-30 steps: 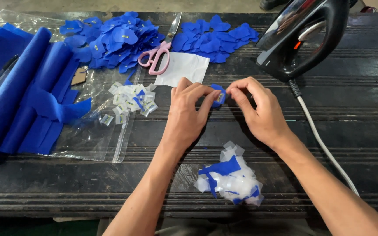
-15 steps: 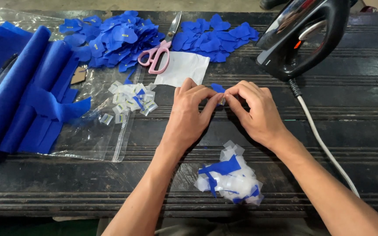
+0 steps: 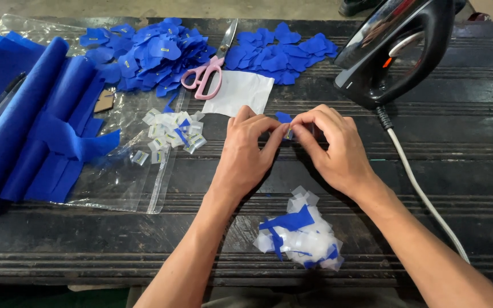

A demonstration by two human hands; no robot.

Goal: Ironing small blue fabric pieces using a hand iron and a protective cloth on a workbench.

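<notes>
Head view shows both hands meeting at the middle of the dark grooved surface (image 3: 475, 142). I see the left hand (image 3: 245, 154) and right hand (image 3: 338, 149) each pressed into a pinch, fingertips touching, on one small blue piece (image 3: 284, 118) with what looks like a small pale tab at its lower edge. The piece sits between the two hands, at equal reach of both, just beyond the thumbs; most of it is covered, so I cannot tell its long axis. It reads as thin, soft fabric with a matte face. Beyond the hands lies a white sheet (image 3: 239, 92), flat and squarish, with pink scissors (image 3: 205, 73) beside it, blades pointing away. Two heaps of blue cut pieces (image 3: 149, 51) lie at the far edge. Left of the hands a clear bag (image 3: 126, 177) carries small white tabs (image 3: 172, 130), and blue fabric rolls (image 3: 24, 125) lie alongside. Near the body sits a scrap pile (image 3: 300, 231) of glossy white backing and blue trimmings. A black iron (image 3: 395, 51) stands far right, its pale cord (image 3: 423, 194) trailing toward me.
</notes>
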